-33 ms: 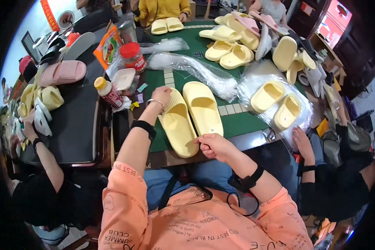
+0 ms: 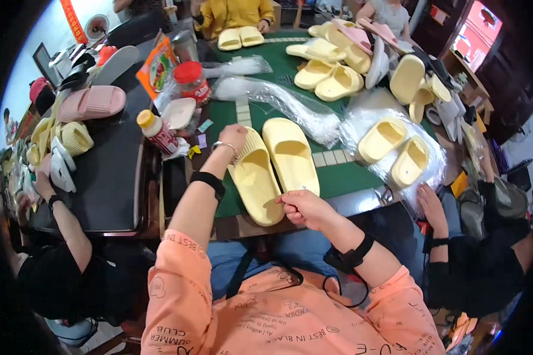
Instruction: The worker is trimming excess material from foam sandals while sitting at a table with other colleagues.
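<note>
A pair of pale yellow slide slippers lies side by side in front of me, toes pointing away. My left hand [image 2: 233,141] is closed at the ribbed toe band of the left slipper [image 2: 257,204], holding its outer side. My right hand [image 2: 307,208] is closed in a pinch at the heel of that slipper, touching its inner edge. Whatever its fingertips may hold is too small to make out. The right slipper [image 2: 290,151] lies just beyond my right hand, its heel partly covered by it.
Yellow slippers [image 2: 382,140] rest on clear plastic bags at the right, beside a co-worker's hand [image 2: 430,203]. A slipper pile [image 2: 352,56] stands at the back right. Plastic bags [image 2: 272,97], a red-lidded jar [image 2: 190,81] and a yellow-capped bottle [image 2: 155,131] lie around the green table top [image 2: 349,188].
</note>
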{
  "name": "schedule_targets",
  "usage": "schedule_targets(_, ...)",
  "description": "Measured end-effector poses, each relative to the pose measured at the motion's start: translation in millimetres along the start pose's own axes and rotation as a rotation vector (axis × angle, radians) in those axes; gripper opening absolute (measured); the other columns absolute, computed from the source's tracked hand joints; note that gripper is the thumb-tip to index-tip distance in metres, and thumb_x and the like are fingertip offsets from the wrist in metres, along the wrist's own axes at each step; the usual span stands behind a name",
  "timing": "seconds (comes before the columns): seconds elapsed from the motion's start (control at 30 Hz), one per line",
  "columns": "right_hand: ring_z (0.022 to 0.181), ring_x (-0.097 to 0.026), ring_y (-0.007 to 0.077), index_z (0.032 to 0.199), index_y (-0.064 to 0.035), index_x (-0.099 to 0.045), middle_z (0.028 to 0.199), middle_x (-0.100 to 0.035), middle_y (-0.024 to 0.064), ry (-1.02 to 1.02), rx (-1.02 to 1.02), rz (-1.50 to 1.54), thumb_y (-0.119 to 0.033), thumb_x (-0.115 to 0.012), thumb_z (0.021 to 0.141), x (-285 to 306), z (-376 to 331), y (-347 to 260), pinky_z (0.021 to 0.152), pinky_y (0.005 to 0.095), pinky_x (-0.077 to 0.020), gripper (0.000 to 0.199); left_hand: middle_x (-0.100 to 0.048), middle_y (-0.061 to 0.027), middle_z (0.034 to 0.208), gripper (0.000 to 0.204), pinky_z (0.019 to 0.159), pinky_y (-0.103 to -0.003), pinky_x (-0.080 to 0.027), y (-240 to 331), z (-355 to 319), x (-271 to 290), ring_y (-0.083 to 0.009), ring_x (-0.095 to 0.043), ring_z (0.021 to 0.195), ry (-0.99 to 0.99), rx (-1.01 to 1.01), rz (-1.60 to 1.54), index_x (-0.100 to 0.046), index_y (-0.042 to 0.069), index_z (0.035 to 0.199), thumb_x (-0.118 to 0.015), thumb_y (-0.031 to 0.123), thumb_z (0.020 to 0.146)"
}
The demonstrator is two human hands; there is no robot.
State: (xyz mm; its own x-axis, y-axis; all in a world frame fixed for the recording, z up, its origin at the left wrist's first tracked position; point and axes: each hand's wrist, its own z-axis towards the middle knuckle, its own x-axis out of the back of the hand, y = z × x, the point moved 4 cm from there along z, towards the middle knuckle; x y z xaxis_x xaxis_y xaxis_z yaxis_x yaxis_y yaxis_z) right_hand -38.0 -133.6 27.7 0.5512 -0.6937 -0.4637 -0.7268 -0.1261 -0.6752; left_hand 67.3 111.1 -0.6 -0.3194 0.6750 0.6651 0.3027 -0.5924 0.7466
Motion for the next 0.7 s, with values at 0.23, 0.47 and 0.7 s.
schedule_targets(0.23, 0.041, -0.03, 0.0078, 0.089, -0.0044, -0.046, 0.053, -0.032, -0.0025, 0.087, 0.02, 0.057, -0.009, -0.033, 0.084, -14, 83, -21, 0.033, 0.0214, -0.0216, 0.014, -0.055, -0.0191, 0.096, 0.037, 0.079, -0.038, -0.042, 28, -7, -32, -0.0344, -0.054, 0.089, -0.28, 0.026, 0.307, -0.059, 0.003, 0.089, -0.036, 0.029, 0.078)
schedule_targets(0.47, 0.046, -0.034, 0.0082, 0.088, -0.0041, -0.046, 0.056, -0.034, -0.002, 0.105, 0.105, -0.029, -0.014, -0.038, 0.086, -23, 70, -31, 0.041, 0.0202, -0.0286, 0.013, -0.061, -0.0131, 0.077, 0.017, 0.069, -0.032, -0.047, 15, -8, -23, -0.0275, -0.059, 0.076, 0.076, 0.049, -0.04, -0.065, 0.008, 0.071, -0.048, 0.011, 0.072)
schedule_targets(0.7, 0.053, -0.042, 0.0049, 0.089, -0.0023, -0.053, 0.061, -0.045, -0.0016, 0.249, 0.356, -0.844, -0.011, -0.045, 0.083, 39, -45, -40, 0.046, 0.0199, -0.0359, 0.013, -0.049, -0.0036, 0.057, 0.019, 0.046, -0.023, -0.036, 37, 23, -11, -0.0091, -0.043, 0.05, 0.152, -0.241, -0.229, -0.059, 0.005, 0.081, -0.04, 0.01, 0.082)
